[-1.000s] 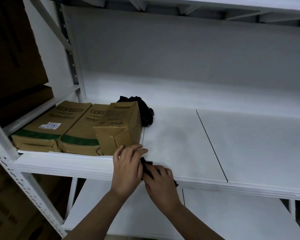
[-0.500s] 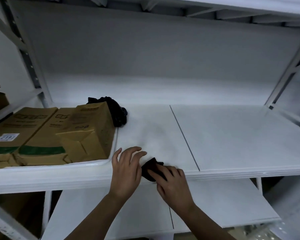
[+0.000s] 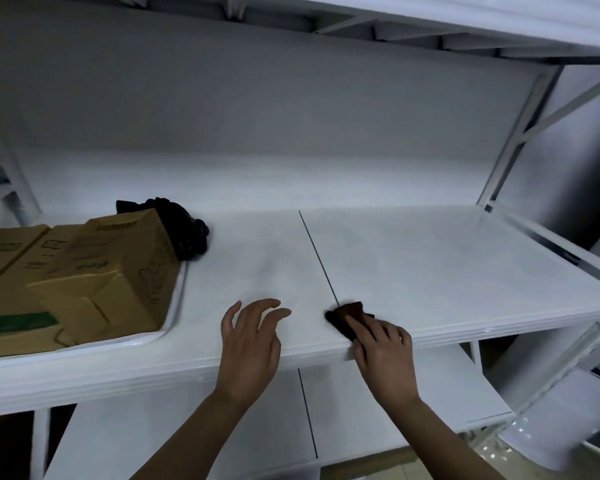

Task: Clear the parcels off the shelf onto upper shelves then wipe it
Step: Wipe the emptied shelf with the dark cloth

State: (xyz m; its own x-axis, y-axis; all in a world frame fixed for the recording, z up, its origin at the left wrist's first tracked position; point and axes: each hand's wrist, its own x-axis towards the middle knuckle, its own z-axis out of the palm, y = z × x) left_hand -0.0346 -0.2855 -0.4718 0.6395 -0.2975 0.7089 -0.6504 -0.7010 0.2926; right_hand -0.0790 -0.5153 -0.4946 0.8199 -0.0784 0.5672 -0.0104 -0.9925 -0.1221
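Wiping had begun, with boxes on the shelf's left end.

The right hand (image 3: 383,344) pressed a dark cloth (image 3: 347,318) on the shelf (image 3: 430,271) at its front edge, about 5 o'clock from the panel seam; its fingers lay over the cloth, and I could not tell how tightly they gripped. The left hand (image 3: 250,341) hovered loosely open at 9 o'clock from the cloth, holding nothing. Boxes (image 3: 94,271) sat at the shelf's 9 o'clock end, a black bundle (image 3: 184,230) behind them. By my judgement, most of the wiping remained.
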